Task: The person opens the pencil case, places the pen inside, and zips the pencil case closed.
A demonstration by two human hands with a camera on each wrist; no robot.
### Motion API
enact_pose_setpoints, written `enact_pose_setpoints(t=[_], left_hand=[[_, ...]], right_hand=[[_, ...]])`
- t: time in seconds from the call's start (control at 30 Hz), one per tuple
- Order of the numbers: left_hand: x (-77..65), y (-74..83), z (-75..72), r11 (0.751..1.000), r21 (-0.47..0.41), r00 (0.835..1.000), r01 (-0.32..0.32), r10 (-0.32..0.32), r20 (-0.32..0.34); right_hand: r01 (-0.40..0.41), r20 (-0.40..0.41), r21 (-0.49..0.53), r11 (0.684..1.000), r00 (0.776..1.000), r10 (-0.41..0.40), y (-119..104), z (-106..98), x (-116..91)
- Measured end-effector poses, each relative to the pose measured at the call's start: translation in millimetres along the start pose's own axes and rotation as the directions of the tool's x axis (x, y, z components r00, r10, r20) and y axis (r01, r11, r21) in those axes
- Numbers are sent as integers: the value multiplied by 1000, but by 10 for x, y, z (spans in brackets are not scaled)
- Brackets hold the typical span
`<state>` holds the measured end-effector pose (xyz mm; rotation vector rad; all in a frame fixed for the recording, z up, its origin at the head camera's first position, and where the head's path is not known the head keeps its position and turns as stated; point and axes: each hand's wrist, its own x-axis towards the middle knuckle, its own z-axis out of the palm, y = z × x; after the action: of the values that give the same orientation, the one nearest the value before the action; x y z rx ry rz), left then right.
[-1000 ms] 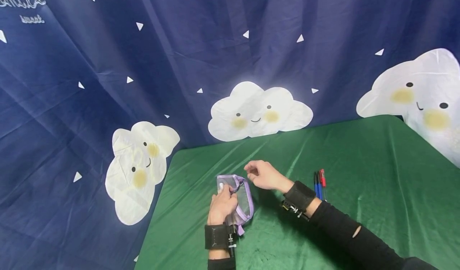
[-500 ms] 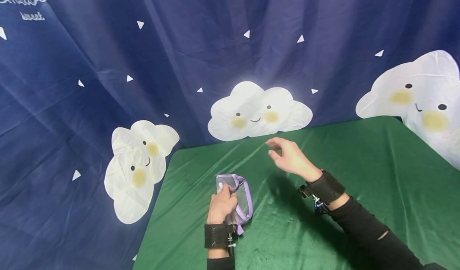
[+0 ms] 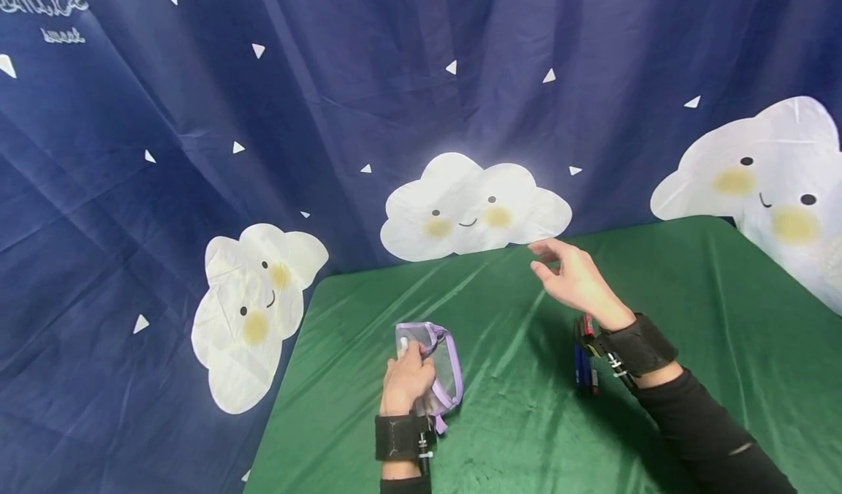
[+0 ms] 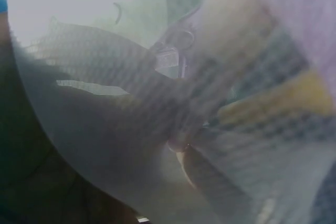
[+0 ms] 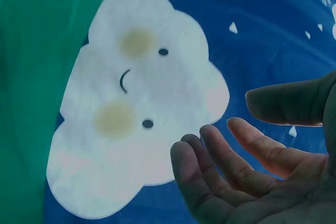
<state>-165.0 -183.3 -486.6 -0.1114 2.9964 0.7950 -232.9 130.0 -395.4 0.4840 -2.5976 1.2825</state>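
On the left part of the green table lies a see-through mesh pencil case (image 3: 446, 366) with lilac trim. My left hand (image 3: 406, 383) holds it near its left side, fingers bent over it. A small white thing (image 3: 403, 343) shows by the fingertips; its kind is unclear. In the left wrist view the blurred mesh (image 4: 131, 129) fills most of the picture and hides the grip. Raised above the far middle of the table, my right hand (image 3: 574, 275) has loosely bent fingers and holds nothing. The right wrist view shows the thumb and fingers (image 5: 247, 150) apart.
Blue pens (image 3: 582, 366) and a red pen (image 3: 588, 324) lie on the green tablecloth (image 3: 513, 435), partly hidden by the right wrist strap (image 3: 638, 344). Behind the table hangs a dark blue curtain (image 3: 408, 99) with printed clouds.
My right hand has moved away from the pencil case, rightward and toward the back of the table, passing over the pens. The left hand and the pencil case have stayed in place.
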Motion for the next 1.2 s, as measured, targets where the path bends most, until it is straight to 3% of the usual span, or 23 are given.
enact_pose_setpoints(t=[0.27, 0.63, 1.2], left_hand=[[-7, -1, 0, 1000, 6, 1000, 13, -13, 4], [-8, -19, -10, 1000, 8, 1000, 23, -23, -1], [10, -16, -3, 1000, 9, 1000, 28, -28, 14]], right_hand=[[-33, -33, -31, 999, 999, 32, 165, -152, -81], [-89, -88, -87, 992, 993, 81, 370, -167, -194], [-219, 51, -187, 958, 971, 232, 810, -83, -312]])
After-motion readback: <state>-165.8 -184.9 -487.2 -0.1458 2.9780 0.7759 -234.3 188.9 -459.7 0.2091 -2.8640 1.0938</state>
